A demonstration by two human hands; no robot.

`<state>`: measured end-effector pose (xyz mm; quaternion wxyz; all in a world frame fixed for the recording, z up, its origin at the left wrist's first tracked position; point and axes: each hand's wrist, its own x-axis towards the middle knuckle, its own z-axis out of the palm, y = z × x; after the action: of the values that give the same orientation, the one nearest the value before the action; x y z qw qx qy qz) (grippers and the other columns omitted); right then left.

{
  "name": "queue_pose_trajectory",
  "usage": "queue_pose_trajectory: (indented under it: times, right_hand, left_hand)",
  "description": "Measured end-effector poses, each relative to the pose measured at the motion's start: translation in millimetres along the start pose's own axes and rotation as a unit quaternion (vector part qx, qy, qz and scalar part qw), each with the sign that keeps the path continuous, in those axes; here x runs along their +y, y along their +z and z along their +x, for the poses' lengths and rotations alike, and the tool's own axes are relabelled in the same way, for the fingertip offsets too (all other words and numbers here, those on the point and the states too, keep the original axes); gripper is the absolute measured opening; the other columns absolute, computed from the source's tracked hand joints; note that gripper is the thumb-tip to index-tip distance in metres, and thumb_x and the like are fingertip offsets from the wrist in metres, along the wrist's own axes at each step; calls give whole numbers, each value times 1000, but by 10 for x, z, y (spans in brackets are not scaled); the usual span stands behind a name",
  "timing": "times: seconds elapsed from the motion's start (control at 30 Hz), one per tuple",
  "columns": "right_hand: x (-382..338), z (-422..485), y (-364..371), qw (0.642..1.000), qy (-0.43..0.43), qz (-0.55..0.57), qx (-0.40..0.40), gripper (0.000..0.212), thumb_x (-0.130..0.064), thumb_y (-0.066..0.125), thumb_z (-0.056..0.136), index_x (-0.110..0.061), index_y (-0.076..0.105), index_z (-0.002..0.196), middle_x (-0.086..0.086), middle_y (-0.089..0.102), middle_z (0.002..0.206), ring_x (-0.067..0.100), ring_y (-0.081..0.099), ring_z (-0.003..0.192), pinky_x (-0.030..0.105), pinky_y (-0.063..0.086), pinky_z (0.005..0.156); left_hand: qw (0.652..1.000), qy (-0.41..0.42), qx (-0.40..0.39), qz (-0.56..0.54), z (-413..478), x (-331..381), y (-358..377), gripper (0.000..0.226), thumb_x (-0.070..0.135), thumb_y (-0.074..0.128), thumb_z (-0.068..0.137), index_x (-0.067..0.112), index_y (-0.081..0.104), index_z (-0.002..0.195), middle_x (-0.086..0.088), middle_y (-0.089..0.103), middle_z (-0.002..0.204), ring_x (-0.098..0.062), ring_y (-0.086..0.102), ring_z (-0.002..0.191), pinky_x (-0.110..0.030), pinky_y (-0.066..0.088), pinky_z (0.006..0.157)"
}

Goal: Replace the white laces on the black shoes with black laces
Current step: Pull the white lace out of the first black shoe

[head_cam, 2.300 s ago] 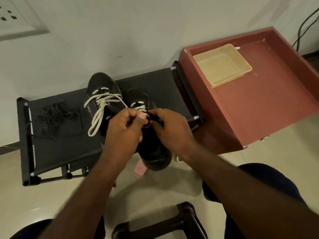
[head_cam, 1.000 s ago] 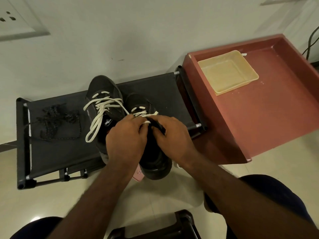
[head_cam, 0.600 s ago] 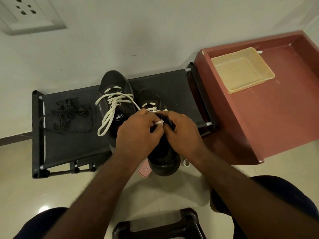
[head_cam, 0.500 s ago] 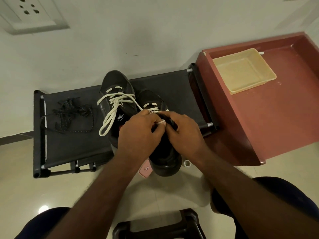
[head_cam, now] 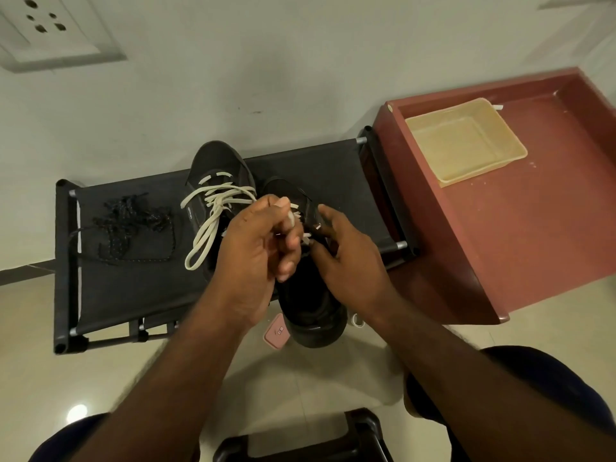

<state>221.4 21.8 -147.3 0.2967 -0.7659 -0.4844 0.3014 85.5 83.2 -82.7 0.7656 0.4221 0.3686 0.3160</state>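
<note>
- Well, biggest is the red tray [head_cam: 533,245] on my right, its near corner close against the black shoe rack [head_cam: 133,278].
- That shoe rack stands on the floor against the wall, and its fabric top carries both shoes and the spare laces.
- A cream basin [head_cam: 465,146] sits in the far part of the red tray.
- The far shoe [head_cam: 216,161] lies on the rack, toe to the wall, with its loose white lace [head_cam: 206,235] trailing down its left side.
- The near shoe [head_cam: 313,311] lies just beside it, its heel overhanging the rack's front edge.
- My right hand [head_cam: 350,261] grips the near shoe's upper, fingers curled round its edge.
- My left hand [head_cam: 256,248] pinches a white lace end [head_cam: 290,217] between thumb and fingers, above the near shoe's eyelets.
- The black laces [head_cam: 133,228] lie tangled on the rack's left part, left of the far shoe.
- A small pink object [head_cam: 276,335] lies on the floor beside the near shoe's heel.
</note>
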Motion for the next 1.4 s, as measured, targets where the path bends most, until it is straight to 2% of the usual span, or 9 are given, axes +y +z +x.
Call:
queue_pose_trajectory:
  times: [0.07, 0.17, 0.27, 0.4, 0.73, 0.93, 1.07, 1.27, 1.4]
  right_hand:
    - [20, 9, 15, 1000, -1, 6, 3, 51, -27, 60, 96, -24, 46, 144, -5, 67, 123, 15, 63, 113, 43, 52, 97]
    - [41, 24, 38, 1000, 3, -3, 8, 41, -29, 60, 97, -26, 53, 137, -5, 68, 121, 13, 62, 114, 41, 54, 96]
    - [50, 36, 51, 1000, -4, -14, 13, 37, -30, 60, 97, -27, 56, 133, -5, 69, 118, 13, 63, 111, 39, 54, 96]
    - [49, 23, 52, 1000, -12, -14, 7, 36, -28, 57, 97, -28, 58, 133, -5, 69, 116, 12, 62, 108, 35, 53, 95]
    - [37, 7, 78, 999, -42, 10, 31, 38, -22, 56, 96, -30, 57, 133, -9, 68, 119, 10, 62, 110, 32, 53, 97]
    - [65, 21, 102, 998, -45, 6, 38, 35, -22, 54, 96, -30, 60, 130, -12, 70, 116, 7, 63, 108, 33, 53, 95]
    - [80, 32, 105, 999, -39, 12, 31, 35, -24, 56, 96, -31, 59, 131, -12, 70, 116, 7, 63, 109, 35, 54, 95]
    - [65, 39, 89, 999, -31, 15, 5, 35, -26, 57, 95, -32, 58, 130, -12, 68, 112, 7, 62, 105, 35, 54, 91]
    - [-34, 5, 15, 997, -74, 29, -4, 10, -31, 56, 97, -30, 61, 104, -17, 64, 85, 5, 62, 82, 26, 51, 73]
  left_hand:
    - [990, 44, 53, 122, 0, -20, 8, 33, 23, 54, 93, 15, 40, 63, 0, 38, 53, -10, 31, 42, -23, 29, 40]
    - [855, 121, 164, 477, 30, -158, -28, 25, 21, 63, 91, 16, 46, 74, 4, 46, 58, -8, 42, 50, -28, 44, 51]
    - [787, 80, 131, 597, 20, -196, -14, 28, 28, 59, 91, 26, 49, 117, 3, 60, 74, -17, 60, 67, -40, 55, 65]
    - [724, 63, 101, 679, 31, -182, -4, 23, 41, 52, 96, 31, 60, 116, 10, 60, 87, -13, 60, 80, -33, 53, 72]
    - [813, 155, 155, 539, 112, -282, -119, 18, 27, 67, 91, 19, 76, 104, 10, 54, 88, -8, 54, 79, -19, 43, 69]
    - [809, 119, 134, 560, 104, -267, -108, 13, 33, 60, 93, 24, 67, 100, 10, 66, 88, -13, 62, 83, -38, 54, 76]
    - [790, 135, 110, 588, 90, -274, -102, 10, 34, 63, 92, 26, 67, 96, 14, 62, 86, -9, 60, 80, -27, 50, 70]
    - [924, 177, 130, 314, 53, -112, -51, 14, 26, 52, 99, 17, 59, 93, 0, 63, 65, -3, 59, 57, -12, 45, 57]
    - [863, 211, -71, 454, -42, -105, 4, 47, 30, 61, 92, 23, 46, 137, 5, 58, 130, -2, 55, 119, -17, 46, 96]
